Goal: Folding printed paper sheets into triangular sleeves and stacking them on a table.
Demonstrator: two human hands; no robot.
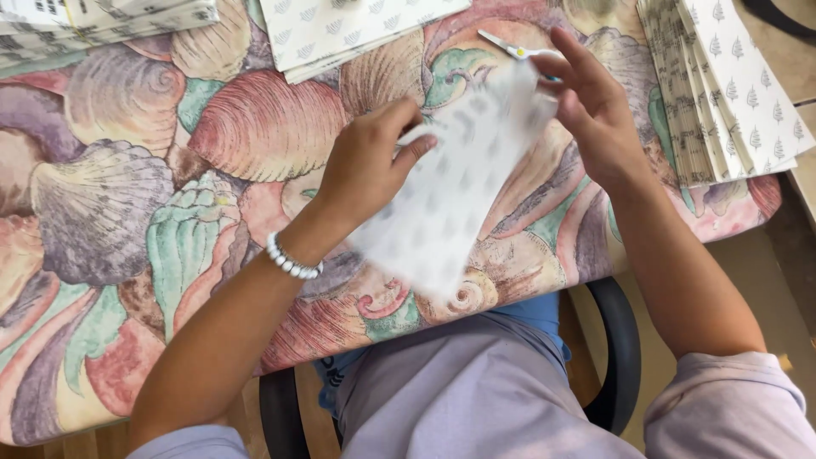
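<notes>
A white paper bag [446, 191] printed with small grey leaf shapes is held above the table, blurred by motion. My left hand [365, 161] grips its left side, with the thumb and fingers around the edge. My right hand [591, 106] holds the upper right end of the bag, fingers spread over it. A small pair of scissors [510, 47] lies on the cloth just beyond the bag's top, close to my right fingers.
The table carries a cloth with large seashell prints [127, 212]. Stacks of similar patterned paper bags lie at the far right [727, 85], the top middle [340, 30] and the top left [93, 21]. A black chair armrest [620, 340] sits below the table edge.
</notes>
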